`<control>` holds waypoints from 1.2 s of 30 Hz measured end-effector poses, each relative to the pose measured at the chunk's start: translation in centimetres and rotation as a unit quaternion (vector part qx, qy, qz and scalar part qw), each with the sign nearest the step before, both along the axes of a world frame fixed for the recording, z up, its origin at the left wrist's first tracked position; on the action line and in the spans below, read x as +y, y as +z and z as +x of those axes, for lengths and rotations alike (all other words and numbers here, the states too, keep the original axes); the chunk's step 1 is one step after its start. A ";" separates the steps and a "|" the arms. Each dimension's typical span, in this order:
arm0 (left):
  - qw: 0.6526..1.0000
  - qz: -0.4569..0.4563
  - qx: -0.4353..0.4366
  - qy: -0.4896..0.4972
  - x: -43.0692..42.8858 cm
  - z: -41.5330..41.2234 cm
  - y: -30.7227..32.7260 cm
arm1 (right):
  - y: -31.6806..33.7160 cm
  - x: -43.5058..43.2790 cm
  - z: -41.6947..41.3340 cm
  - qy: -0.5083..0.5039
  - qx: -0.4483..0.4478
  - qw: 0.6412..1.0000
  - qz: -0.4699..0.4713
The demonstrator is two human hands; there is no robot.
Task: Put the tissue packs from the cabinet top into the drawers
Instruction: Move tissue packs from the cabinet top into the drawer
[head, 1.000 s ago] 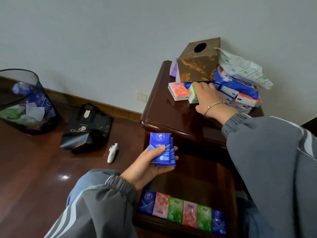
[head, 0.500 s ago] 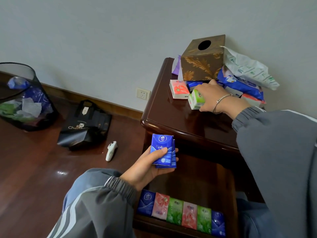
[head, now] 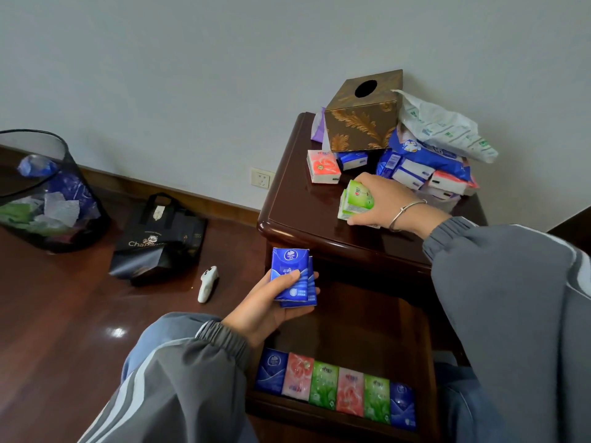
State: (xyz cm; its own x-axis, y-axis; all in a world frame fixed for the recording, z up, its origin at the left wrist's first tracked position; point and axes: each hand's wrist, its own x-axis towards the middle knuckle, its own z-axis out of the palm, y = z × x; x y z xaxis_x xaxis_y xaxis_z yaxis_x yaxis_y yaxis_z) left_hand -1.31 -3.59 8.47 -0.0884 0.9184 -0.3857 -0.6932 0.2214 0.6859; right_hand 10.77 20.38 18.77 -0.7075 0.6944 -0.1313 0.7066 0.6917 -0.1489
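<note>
— Where are the hands?

— The left hand (head: 265, 310) is held above the open dark wooden drawer (head: 355, 334), palm up, with its fingers and thumb curled round two blue pocket tissue packs (head: 289, 278) stacked one on the other. The right hand (head: 382, 203) is on the top of the dark polished wooden cabinet (head: 297, 215), gripping a small bundle of green and white tissue packs (head: 355, 199) near the front edge; a thin silver bangle sits on that wrist.

— What is in the drawer?

— A row of six flat tissue packs (head: 335, 390) along its front wall, side by side and touching: blue, pink, green, pink, green, blue.

— And on the cabinet top?

— A brown and gold patterned cube tissue box (head: 361, 123) at the back against the wall. A pink and white tissue pack (head: 323, 166) lies just in front of it. To the right is a heap of blue, white and pink tissue packs (head: 422, 167), with a crumpled white plastic wrapper (head: 447, 127) on top.

— Anything on the floor?

— A black mesh waste bin (head: 48, 193) with scraps inside, a black paper carrier bag (head: 160, 241) lying beside it, and a small white handheld device (head: 208, 282) near the cabinet
</note>
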 end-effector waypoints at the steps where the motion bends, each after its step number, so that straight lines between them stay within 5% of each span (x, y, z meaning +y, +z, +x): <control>1: 1.000 -0.003 0.003 0.003 -0.1 0.0 0.1 | -0.2 -0.7 0.4 -0.023 0.024 0.999 0.000; 5: 0.999 -0.019 0.017 0.018 -0.9 -0.8 0.6 | -0.4 -5.1 3.0 -0.126 0.243 0.961 -0.041; 9: 0.998 -0.045 0.041 0.032 -2.6 -2.2 0.4 | -1.2 -11.3 7.3 -0.213 0.425 0.841 -0.259; 11: 0.995 -0.068 0.055 0.045 -3.7 -2.6 -0.1 | -3.0 -14.2 9.4 -0.244 0.404 0.803 -0.364; 15: 0.986 -0.129 0.080 0.063 -5.0 -2.5 -1.6 | -8.2 -18.1 11.1 -0.309 0.208 0.794 -0.481; 19: 0.981 -0.163 0.084 0.066 -5.4 -2.4 -2.7 | -13.1 -18.5 10.0 -0.368 0.130 0.780 -0.489; 23: 0.981 -0.166 0.073 0.068 -5.2 -2.6 -3.2 | -16.8 -17.4 7.6 -0.459 0.133 0.721 -0.502; 26: 0.983 -0.155 0.065 0.067 -4.8 -2.4 -3.3 | -18.9 -17.1 6.0 -0.480 0.122 0.726 -0.477; 31: 0.984 -0.151 0.066 0.066 -4.1 -2.4 -3.7 | -20.2 -16.3 4.6 -0.492 0.123 0.814 -0.282; 36: 0.987 -0.137 0.065 0.060 -3.7 -2.8 -4.1 | -21.3 -16.0 3.8 -0.472 0.096 0.831 -0.276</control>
